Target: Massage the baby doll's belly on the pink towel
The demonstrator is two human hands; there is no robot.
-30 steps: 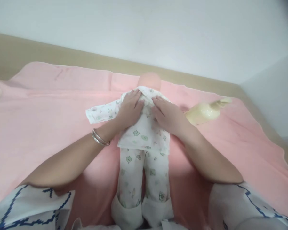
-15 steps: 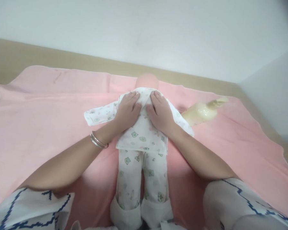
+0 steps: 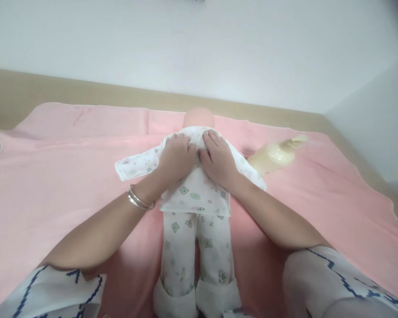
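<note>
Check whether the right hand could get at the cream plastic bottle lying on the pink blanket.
Probably yes. The right hand rests on the doll's printed white shirt, and the cream plastic bottle lies just to its right on the pink blanket, with only bare blanket between them.

A plain, evenly lit corner around the pink blanket

You are looking down at a pink blanket [image 3: 53, 176] spread wide and flat, its far edge wavy and its right edge curving down towards you. Just beyond the blanket's far edge you see a tan strip of surface [image 3: 36, 90] running the whole width, and it carries on along the blanket's right edge. Behind that strip stands a bare white wall [image 3: 185, 44]. To the right of the blanket a second white wall [image 3: 378, 132] meets the first in a corner. The light is soft and even, with no hard shadows on the blanket.
</note>
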